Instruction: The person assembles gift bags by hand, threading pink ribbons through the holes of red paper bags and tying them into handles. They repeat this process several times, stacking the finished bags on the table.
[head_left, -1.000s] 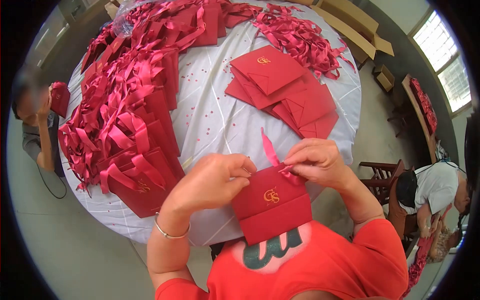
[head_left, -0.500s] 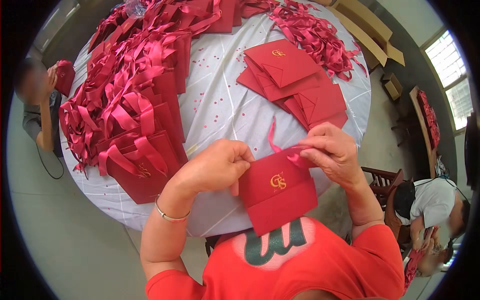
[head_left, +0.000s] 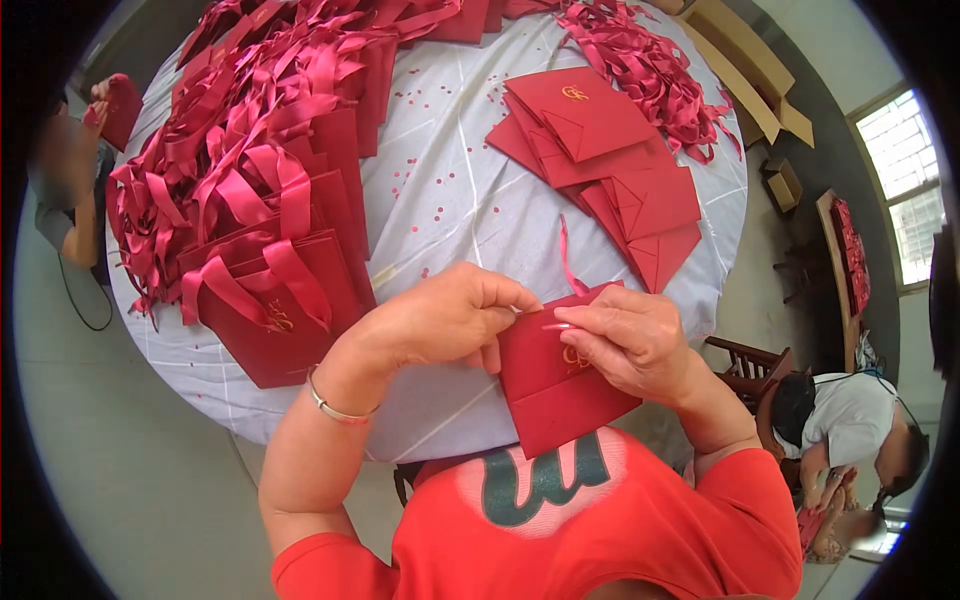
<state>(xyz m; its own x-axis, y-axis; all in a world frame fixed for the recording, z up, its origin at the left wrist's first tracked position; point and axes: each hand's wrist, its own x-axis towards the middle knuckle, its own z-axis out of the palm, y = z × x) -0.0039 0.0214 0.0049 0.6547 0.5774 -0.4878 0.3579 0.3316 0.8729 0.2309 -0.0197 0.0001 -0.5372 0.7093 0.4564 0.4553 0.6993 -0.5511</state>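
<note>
A small red paper gift bag (head_left: 555, 405) with a gold monogram lies flat in front of my chest. My left hand (head_left: 465, 315) is closed on its upper left corner, thumb and index finger pinching the edge. Over the bag's front, my right hand (head_left: 630, 340) pinches a thin, pale pinkish tip, which looks like a ribbon end, close to my left fingertips. A dark pink ribbon (head_left: 568, 262) sticks up behind the bag's top edge. My right hand partly covers the monogram.
Flat red bags (head_left: 580, 115) lie stacked beyond my hands, near a heap of loose ribbons (head_left: 650, 75). Many bags with ribbon handles (head_left: 275, 300) fill the table's left side. Red dots speckle the white tablecloth (head_left: 440, 180). Other people sit left and right; cardboard boxes (head_left: 740, 60) stand behind.
My right hand has moved left and down from the bag's upper right corner to its front, near my left fingers. My left hand still grips the upper left corner.
</note>
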